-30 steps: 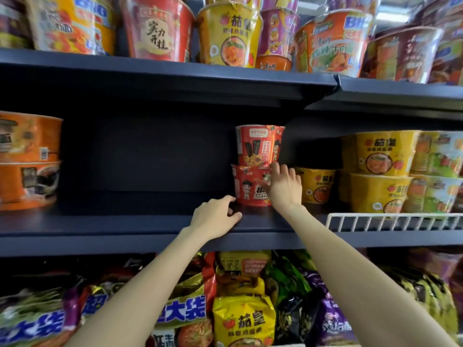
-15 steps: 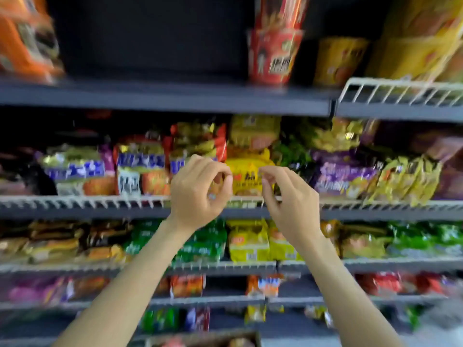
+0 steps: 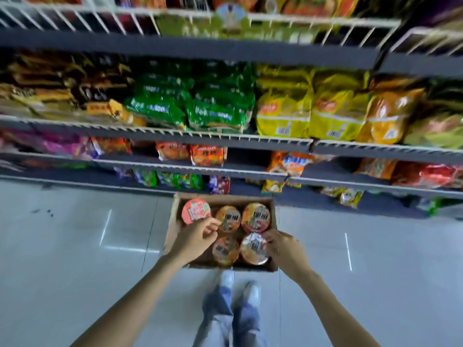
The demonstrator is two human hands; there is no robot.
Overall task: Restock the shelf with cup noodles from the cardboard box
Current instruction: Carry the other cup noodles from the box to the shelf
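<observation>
**Hands back down at the box for the next cups**

A second ago both hands were up at the cup-noodle shelf, the right one against a stacked red cup; half a second ago they were dropping past the packet shelves, loosely curled and carrying nothing. Now the view looks down at the floor and the cardboard box, which sits just in front of the person's shoes with five cup noodles visible in it. That reads as one placement finished and the next pick starting.

The left hand reaches in from the box's left side, arm extended and angled inward. Its fingers are curled, their tips over the gap between the red-lidded cup, just beyond them, and the orange-lidded cup to their right. They do not appear to hold anything, though motion blur makes contact uncertain.

The right hand comes in from the right, its fingers bent at the near-right cup and touching or nearly touching its lid edge. Whether they have closed on it cannot be told.

Two more cups sit in the box: one beyond the right fingers, another between the two hands. The shelf to be filled is out of view above.
</observation>
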